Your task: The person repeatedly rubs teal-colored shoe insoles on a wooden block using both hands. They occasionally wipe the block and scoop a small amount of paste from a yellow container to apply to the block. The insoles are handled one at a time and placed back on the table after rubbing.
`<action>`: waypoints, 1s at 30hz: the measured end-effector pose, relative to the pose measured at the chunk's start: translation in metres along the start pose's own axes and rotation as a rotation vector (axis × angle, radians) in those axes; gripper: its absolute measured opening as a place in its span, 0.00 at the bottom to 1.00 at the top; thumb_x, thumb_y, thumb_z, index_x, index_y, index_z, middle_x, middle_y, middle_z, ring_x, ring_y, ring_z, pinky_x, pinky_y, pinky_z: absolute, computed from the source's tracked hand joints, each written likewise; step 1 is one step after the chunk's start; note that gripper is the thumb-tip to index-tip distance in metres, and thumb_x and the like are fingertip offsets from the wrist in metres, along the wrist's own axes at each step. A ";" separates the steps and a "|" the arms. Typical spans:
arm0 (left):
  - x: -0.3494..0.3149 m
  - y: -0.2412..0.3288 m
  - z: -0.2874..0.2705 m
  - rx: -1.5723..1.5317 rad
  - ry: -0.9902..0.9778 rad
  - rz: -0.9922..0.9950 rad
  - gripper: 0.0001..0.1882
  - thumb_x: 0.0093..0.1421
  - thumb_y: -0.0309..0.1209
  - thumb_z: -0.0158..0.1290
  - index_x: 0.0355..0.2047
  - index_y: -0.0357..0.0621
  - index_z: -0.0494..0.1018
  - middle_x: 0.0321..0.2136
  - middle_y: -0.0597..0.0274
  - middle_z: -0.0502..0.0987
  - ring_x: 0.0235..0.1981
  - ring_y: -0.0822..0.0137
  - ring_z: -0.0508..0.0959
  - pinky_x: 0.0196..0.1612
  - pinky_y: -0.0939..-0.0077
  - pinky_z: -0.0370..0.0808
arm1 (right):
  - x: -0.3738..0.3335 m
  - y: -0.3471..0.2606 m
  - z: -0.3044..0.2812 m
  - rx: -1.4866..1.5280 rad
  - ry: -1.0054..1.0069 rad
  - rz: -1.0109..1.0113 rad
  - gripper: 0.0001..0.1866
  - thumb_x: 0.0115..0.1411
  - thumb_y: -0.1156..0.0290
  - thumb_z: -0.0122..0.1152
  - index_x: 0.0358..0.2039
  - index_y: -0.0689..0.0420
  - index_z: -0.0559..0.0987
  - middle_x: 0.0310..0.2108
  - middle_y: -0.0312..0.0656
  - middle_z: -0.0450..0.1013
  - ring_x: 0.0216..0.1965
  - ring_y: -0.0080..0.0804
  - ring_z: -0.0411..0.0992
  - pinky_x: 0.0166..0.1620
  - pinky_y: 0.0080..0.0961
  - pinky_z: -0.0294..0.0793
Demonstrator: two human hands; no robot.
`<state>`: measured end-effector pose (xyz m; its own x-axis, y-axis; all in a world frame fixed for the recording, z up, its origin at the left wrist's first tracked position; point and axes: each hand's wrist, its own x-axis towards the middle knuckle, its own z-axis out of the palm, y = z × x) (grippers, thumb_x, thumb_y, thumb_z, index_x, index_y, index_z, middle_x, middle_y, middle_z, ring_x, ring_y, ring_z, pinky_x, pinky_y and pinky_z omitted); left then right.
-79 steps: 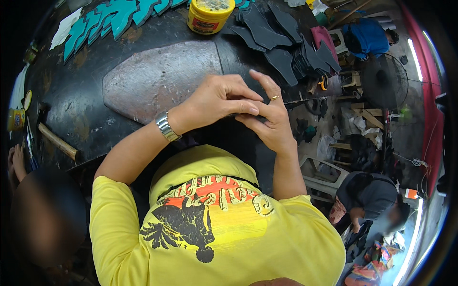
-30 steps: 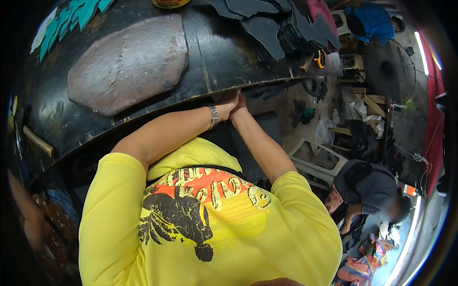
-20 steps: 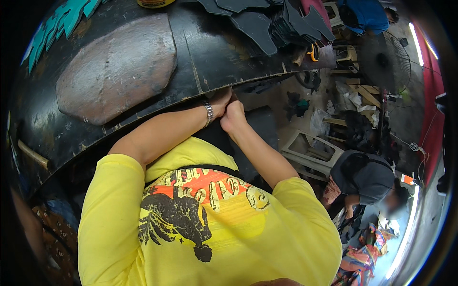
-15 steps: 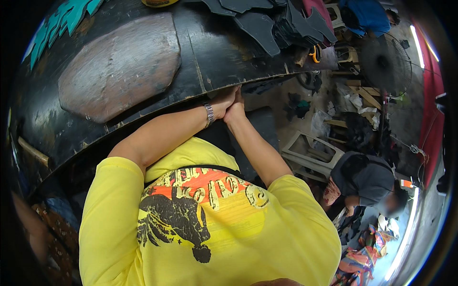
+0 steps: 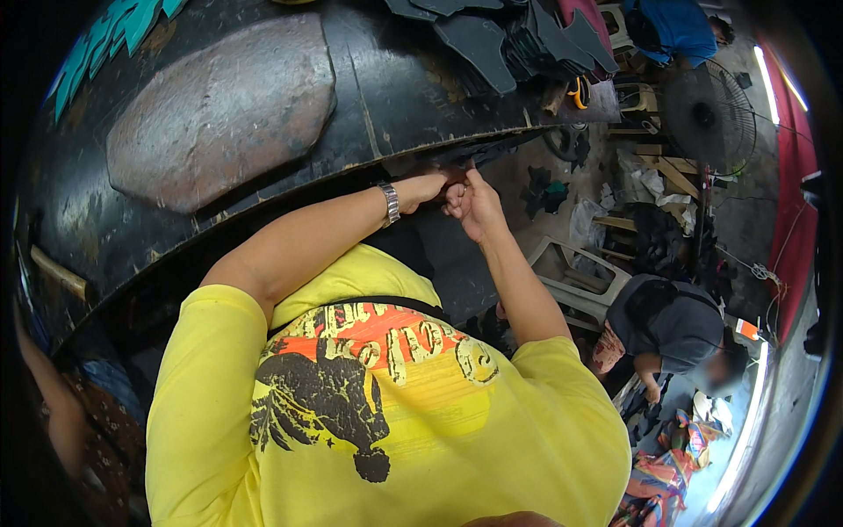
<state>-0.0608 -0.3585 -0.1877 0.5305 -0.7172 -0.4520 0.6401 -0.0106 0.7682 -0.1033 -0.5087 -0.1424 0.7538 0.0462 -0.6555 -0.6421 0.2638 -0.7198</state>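
Both my hands are close together at the front edge of the dark worktable (image 5: 386,97), just below its rim. My left hand (image 5: 421,190), with a metal-banded watch (image 5: 390,204) at the wrist, reaches into the shadow under the edge; its fingers look bent together and are partly hidden. Beside it, my right hand (image 5: 475,207) is closed, fingers curled in and thumb pointing up toward the rim. Something small and dark shows between the hands, too shaded to name.
A worn many-sided board (image 5: 228,110) lies on the table at left. Stacked dark cut pieces (image 5: 479,53) and orange-handled scissors (image 5: 580,92) lie at the far right, teal pieces (image 5: 110,48) at far left. A plastic chair (image 5: 575,277), a fan (image 5: 707,114) and a seated person (image 5: 672,325) are at right.
My hands were pressed together under the edge; now my right hand has drawn apart to the right, its fingers curled. My left hand has shifted only slightly.
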 end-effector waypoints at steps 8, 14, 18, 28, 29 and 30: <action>-0.003 0.002 -0.003 0.218 0.130 0.196 0.15 0.66 0.36 0.56 0.41 0.35 0.81 0.32 0.55 0.85 0.27 0.71 0.83 0.32 0.77 0.78 | -0.005 -0.007 -0.034 0.097 -0.316 0.190 0.32 0.74 0.42 0.39 0.49 0.59 0.78 0.22 0.38 0.73 0.18 0.26 0.67 0.35 0.30 0.72; 0.000 0.006 -0.010 0.525 0.168 0.134 0.16 0.58 0.40 0.63 0.33 0.35 0.83 0.24 0.59 0.83 0.22 0.73 0.81 0.33 0.78 0.76 | -0.018 0.007 -0.053 0.077 -0.324 0.175 0.35 0.73 0.40 0.39 0.57 0.59 0.76 0.48 0.44 0.76 0.45 0.33 0.75 0.53 0.37 0.73; 0.000 0.006 -0.012 0.503 0.206 0.230 0.18 0.57 0.42 0.65 0.34 0.37 0.82 0.22 0.60 0.82 0.23 0.73 0.80 0.31 0.78 0.75 | -0.026 0.018 -0.050 0.219 -0.386 0.115 0.35 0.72 0.40 0.40 0.60 0.59 0.75 0.58 0.46 0.72 0.58 0.41 0.69 0.61 0.44 0.68; -0.006 0.013 -0.008 0.269 0.226 0.097 0.23 0.65 0.50 0.57 0.37 0.38 0.78 0.26 0.65 0.77 0.27 0.74 0.75 0.37 0.76 0.73 | -0.009 0.025 -0.019 0.205 0.045 0.138 0.29 0.71 0.45 0.48 0.60 0.55 0.72 0.61 0.44 0.69 0.61 0.42 0.65 0.64 0.49 0.62; -0.009 0.014 -0.006 0.250 0.279 0.081 0.25 0.66 0.52 0.55 0.37 0.38 0.78 0.25 0.66 0.77 0.27 0.73 0.75 0.38 0.75 0.73 | -0.011 0.026 -0.009 0.170 0.041 0.101 0.28 0.71 0.46 0.48 0.60 0.54 0.72 0.61 0.42 0.69 0.61 0.41 0.65 0.64 0.48 0.61; -0.012 0.017 -0.005 0.206 0.262 0.026 0.35 0.65 0.61 0.50 0.51 0.38 0.75 0.41 0.54 0.80 0.43 0.63 0.78 0.51 0.66 0.72 | -0.012 0.029 0.001 0.141 0.030 0.047 0.27 0.72 0.47 0.48 0.60 0.53 0.73 0.61 0.41 0.69 0.61 0.40 0.65 0.64 0.47 0.61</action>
<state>-0.0534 -0.3466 -0.1722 0.6871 -0.5158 -0.5116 0.5128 -0.1546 0.8445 -0.1311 -0.5010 -0.1551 0.7173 0.0333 -0.6960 -0.6492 0.3947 -0.6502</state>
